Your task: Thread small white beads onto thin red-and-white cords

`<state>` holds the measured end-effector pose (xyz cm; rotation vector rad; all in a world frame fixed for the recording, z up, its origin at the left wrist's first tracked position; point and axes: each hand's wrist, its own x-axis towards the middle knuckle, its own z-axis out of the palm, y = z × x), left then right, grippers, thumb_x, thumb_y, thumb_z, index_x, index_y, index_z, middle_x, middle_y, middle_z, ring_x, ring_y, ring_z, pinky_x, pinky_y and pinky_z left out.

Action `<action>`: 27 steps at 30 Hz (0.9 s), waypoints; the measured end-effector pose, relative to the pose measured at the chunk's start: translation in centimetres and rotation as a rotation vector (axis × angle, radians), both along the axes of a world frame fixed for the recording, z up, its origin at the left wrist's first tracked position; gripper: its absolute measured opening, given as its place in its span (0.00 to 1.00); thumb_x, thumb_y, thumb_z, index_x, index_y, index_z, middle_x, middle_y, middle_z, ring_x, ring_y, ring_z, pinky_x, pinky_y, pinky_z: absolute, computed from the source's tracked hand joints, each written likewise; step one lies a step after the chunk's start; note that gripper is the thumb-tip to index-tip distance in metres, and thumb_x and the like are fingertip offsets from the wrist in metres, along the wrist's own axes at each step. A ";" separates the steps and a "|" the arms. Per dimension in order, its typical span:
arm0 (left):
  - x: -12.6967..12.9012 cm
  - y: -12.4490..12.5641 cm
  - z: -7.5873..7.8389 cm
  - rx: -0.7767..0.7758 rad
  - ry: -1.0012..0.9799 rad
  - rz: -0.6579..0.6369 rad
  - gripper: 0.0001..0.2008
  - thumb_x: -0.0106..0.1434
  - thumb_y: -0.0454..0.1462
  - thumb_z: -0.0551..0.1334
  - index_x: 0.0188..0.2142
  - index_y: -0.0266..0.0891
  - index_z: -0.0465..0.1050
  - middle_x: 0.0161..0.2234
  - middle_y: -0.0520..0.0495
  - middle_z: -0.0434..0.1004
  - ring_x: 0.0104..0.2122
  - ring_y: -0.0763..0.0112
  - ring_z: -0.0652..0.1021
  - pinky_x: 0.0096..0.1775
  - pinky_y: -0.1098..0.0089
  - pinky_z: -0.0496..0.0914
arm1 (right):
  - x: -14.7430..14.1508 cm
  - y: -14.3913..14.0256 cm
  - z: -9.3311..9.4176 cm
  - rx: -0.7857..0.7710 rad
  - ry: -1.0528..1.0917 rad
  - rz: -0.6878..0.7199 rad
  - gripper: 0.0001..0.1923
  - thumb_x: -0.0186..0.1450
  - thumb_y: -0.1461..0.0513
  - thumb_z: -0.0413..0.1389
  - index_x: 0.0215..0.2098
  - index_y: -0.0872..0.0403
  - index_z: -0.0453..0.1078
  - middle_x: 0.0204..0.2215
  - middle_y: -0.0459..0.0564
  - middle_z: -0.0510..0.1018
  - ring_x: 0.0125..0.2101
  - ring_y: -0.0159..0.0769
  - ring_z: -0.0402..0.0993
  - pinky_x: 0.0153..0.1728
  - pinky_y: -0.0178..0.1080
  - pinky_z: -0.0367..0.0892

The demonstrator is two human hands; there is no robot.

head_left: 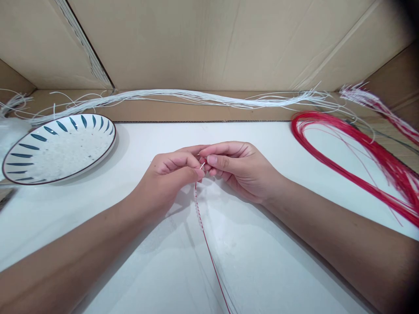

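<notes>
Red cord (204,231): thin strand, beaded with small white bits near its upper end; long axis runs from the fingertips down toward the near table edge, slanting slightly right.
Cord position: centre of the white table (262,261), upper end pinched between both hands.
Needle (202,165): short pale sliver at the fingertips, tilted up-right.
Left hand (173,172): thumb and forefinger closed on the cord end.
Right hand (235,168): fingers curled, pinching at the same spot, touching the left.
Plate (19,150): far left, blue-leaf rim, holds tiny white beads.
Red cord bundle (360,161): right, looped.
White strands (196,97): along the back cardboard wall (212,43).
</notes>
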<state>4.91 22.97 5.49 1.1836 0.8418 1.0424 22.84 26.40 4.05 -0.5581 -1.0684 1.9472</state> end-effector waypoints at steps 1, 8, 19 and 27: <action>0.0 0.0 0.0 0.001 0.002 -0.001 0.12 0.60 0.29 0.65 0.21 0.40 0.77 0.40 0.51 0.83 0.39 0.72 0.78 0.44 0.71 0.69 | 0.0 0.0 0.0 -0.007 -0.006 -0.003 0.06 0.57 0.64 0.73 0.34 0.53 0.85 0.28 0.46 0.85 0.27 0.24 0.80 0.35 0.26 0.77; 0.0 0.0 0.0 -0.014 0.005 0.013 0.11 0.60 0.31 0.65 0.21 0.39 0.77 0.42 0.48 0.84 0.40 0.68 0.79 0.47 0.66 0.70 | -0.1 0.0 0.0 -0.006 -0.019 -0.028 0.06 0.57 0.65 0.73 0.33 0.53 0.84 0.29 0.47 0.86 0.27 0.25 0.80 0.35 0.28 0.78; 0.0 -0.1 0.1 -0.031 0.007 0.020 0.11 0.60 0.31 0.66 0.21 0.39 0.77 0.42 0.48 0.85 0.40 0.67 0.81 0.48 0.65 0.70 | 0.0 0.0 -0.1 0.010 -0.011 -0.031 0.05 0.58 0.65 0.73 0.33 0.53 0.85 0.29 0.47 0.86 0.28 0.25 0.80 0.35 0.27 0.77; 0.0 -0.1 0.0 -0.040 0.012 0.041 0.10 0.59 0.31 0.66 0.21 0.39 0.77 0.45 0.47 0.85 0.41 0.66 0.81 0.49 0.64 0.71 | 0.0 -0.2 -0.1 0.025 -0.044 -0.047 0.06 0.57 0.64 0.73 0.33 0.51 0.85 0.30 0.47 0.85 0.28 0.27 0.78 0.37 0.32 0.77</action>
